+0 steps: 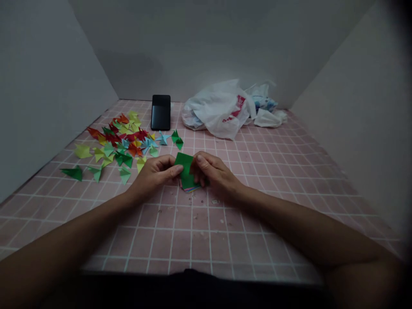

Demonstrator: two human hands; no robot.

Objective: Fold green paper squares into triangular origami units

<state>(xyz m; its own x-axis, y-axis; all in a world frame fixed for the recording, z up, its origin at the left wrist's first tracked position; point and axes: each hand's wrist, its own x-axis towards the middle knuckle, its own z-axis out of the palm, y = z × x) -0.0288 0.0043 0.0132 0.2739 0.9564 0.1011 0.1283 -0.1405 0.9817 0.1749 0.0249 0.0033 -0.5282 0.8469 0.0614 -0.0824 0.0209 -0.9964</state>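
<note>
A small stack of coloured paper (186, 175) with a green sheet on top is held up over the middle of the table. Pink, blue and yellow edges peek out along its bottom. My left hand (157, 171) pinches the stack at its left side, thumb across the front. At the right edge, the thumb and curled fingers of my right hand (214, 171) close on the paper; part of the fingers is in shadow. Beyond my left hand lies a spread of folded paper pieces (124, 159) in green, yellow, red, orange and light blue.
A black phone (161, 112) leans upright near the back wall. To its right sits a crumpled white plastic bag (222, 109) with red print, beside another bag (265, 103) and a white crumpled piece (270, 118). Small scraps (202, 235) dot the pink tiled tabletop (273, 171). Walls enclose three sides.
</note>
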